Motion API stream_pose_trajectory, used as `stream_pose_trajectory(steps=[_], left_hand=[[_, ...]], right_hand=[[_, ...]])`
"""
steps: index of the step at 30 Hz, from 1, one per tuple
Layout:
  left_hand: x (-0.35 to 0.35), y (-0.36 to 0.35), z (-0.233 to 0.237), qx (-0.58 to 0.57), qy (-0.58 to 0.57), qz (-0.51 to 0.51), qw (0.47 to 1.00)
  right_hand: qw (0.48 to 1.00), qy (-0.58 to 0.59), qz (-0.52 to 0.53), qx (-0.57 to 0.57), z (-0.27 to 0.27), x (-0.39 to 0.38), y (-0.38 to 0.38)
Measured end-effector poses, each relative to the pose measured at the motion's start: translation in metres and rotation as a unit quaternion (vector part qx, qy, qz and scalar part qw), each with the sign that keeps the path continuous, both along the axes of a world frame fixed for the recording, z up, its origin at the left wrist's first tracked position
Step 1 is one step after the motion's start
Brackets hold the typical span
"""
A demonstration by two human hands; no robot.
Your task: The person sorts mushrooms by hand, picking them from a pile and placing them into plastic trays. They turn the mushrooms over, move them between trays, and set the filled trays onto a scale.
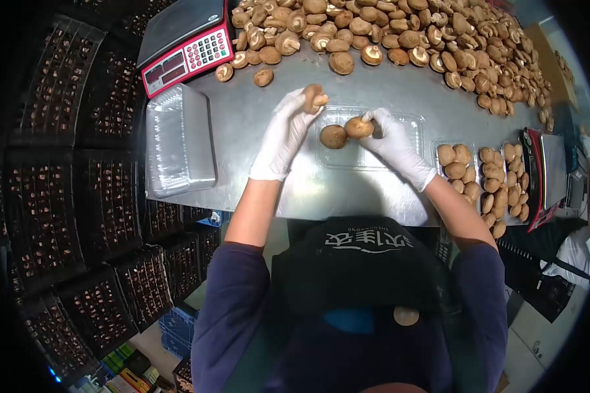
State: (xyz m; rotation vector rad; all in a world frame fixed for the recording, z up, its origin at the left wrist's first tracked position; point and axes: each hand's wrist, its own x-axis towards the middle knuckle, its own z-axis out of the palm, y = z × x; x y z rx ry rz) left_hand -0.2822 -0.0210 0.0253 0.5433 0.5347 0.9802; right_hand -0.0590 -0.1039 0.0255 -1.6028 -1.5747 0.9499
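Note:
A clear plastic tray point(410, 154) lies on the metal table in front of me. In it, toward the left, sits a brown shiitake mushroom point(333, 137). My gloved left hand point(288, 128) grips another mushroom point(313, 98) by the tray's upper left corner, its pale stem facing right. Just right of the one in the tray, a third mushroom point(359, 128) is pinched by the fingers of my gloved right hand point(393, 143), its cap overlapping the first in this view.
A large heap of mushrooms point(406, 33) covers the back of the table. At left stand a red scale point(190, 59) and stacked clear trays point(179, 141). Filled trays point(495, 177) and another scale point(549, 173) are at right. Black crates point(42, 209) line the left side.

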Motion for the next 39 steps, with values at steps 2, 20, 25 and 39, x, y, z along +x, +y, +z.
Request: stream_pose_trajectory(steps=[2,20,25,39], left_hand=[[0.004,-0.012,0.008,0.055,0.089,0.009,0.994],[-0.018,0.006,-0.023,0.449,0.616,0.249,0.597],[-0.028,0.075,-0.041,0.327,0.749,0.198,0.541],[0.009,0.034,-0.020,0.002,0.002,-0.025,1.000]], right_hand=[[0.991,-0.076,0.025,0.102,-0.020,0.000,-0.003],[0.981,-0.142,0.037,0.125,0.026,0.018,0.073],[0.913,-0.401,0.001,0.076,-0.002,-0.015,0.147],[0.865,0.467,-0.006,-0.182,0.014,0.089,0.039]])
